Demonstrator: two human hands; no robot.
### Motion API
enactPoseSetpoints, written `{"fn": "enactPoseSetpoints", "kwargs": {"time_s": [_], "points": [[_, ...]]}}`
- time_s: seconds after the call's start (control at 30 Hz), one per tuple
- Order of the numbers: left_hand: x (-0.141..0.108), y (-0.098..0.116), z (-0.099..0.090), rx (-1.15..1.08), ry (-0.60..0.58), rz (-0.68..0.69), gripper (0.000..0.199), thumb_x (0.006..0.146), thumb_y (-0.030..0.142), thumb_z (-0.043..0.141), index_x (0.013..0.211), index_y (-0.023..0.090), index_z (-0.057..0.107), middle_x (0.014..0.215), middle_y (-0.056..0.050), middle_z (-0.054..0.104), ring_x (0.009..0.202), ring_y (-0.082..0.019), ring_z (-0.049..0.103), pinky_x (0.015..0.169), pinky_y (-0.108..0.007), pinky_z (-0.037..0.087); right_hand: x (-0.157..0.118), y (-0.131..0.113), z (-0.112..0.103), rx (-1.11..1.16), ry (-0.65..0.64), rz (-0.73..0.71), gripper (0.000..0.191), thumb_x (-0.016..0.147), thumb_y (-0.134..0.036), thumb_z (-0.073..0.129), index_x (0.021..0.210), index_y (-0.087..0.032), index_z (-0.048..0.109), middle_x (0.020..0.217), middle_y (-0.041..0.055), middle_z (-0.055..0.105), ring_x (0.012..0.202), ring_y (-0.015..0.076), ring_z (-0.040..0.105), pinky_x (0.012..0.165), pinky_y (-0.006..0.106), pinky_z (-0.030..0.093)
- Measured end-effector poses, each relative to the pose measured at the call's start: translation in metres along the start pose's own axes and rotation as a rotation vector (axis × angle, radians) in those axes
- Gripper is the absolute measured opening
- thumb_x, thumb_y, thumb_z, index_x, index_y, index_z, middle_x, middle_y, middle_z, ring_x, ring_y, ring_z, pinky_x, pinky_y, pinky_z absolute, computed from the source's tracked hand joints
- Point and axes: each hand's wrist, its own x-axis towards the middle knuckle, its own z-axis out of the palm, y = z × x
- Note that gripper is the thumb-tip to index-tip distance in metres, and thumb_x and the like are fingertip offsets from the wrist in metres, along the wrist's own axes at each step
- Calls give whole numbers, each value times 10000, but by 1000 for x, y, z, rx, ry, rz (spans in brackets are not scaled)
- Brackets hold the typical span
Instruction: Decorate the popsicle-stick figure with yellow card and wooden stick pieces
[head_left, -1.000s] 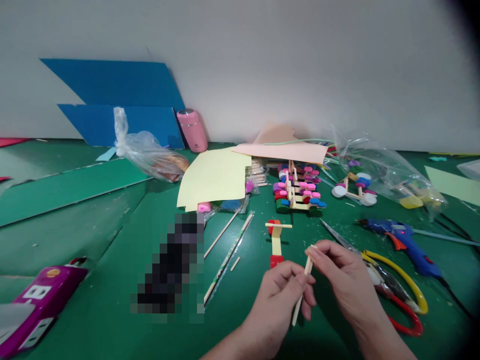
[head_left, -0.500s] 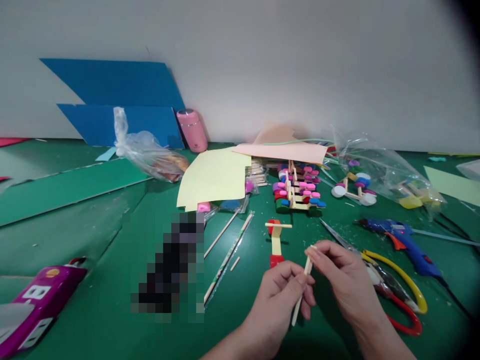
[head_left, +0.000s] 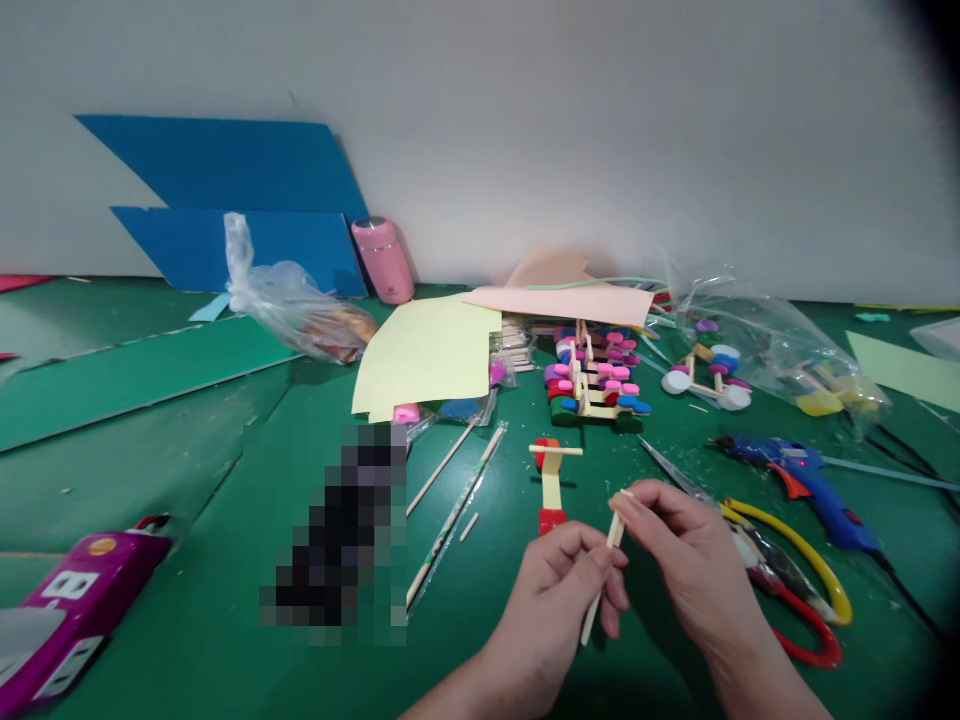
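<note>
My left hand pinches a pale wooden stick near its middle, thumb against fingers. At the stick's upper end, my right hand grips it between thumb and fingertips. A second thin piece may lie alongside it, but I cannot tell. The stick slants, with its lower end below my left hand. Just beyond my left hand lies a small craft piece with a pale yellow strip, a wooden crossbar and red-orange parts; my hand partly covers its near end.
Scissors with yellow and red handles and a blue glue gun lie at right. Behind stand several small wheeled models. Left are a wrapped chopstick, a purple power strip and a blurred dark patch. A pink bottle stands behind.
Both hands keep their hold on the stick, nearly still. The whole view has shifted very slightly; nothing else has visibly moved.
</note>
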Motion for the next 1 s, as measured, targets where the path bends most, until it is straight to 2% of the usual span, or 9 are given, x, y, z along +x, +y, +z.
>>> {"fn": "enactPoseSetpoints", "kwargs": {"time_s": [0.2, 1.0], "points": [[0, -1, -1, 15, -9, 14, 194, 809, 281, 520, 771, 99, 575, 535, 16, 538, 405, -52, 439, 448, -199, 284, 1, 1, -1, 8, 5, -5, 241, 744, -387, 594, 612, -188, 560, 556, -44, 475, 535, 98, 402, 499, 204, 338], [0, 0, 0, 22, 8, 0, 181, 802, 275, 524, 741, 113, 576, 528, 18, 537, 404, -53, 433, 453, -205, 275, 1, 0, 1, 2, 7, 3, 246, 744, -380, 591, 597, -186, 550, 546, -46, 474, 534, 98, 397, 501, 209, 332]]}}
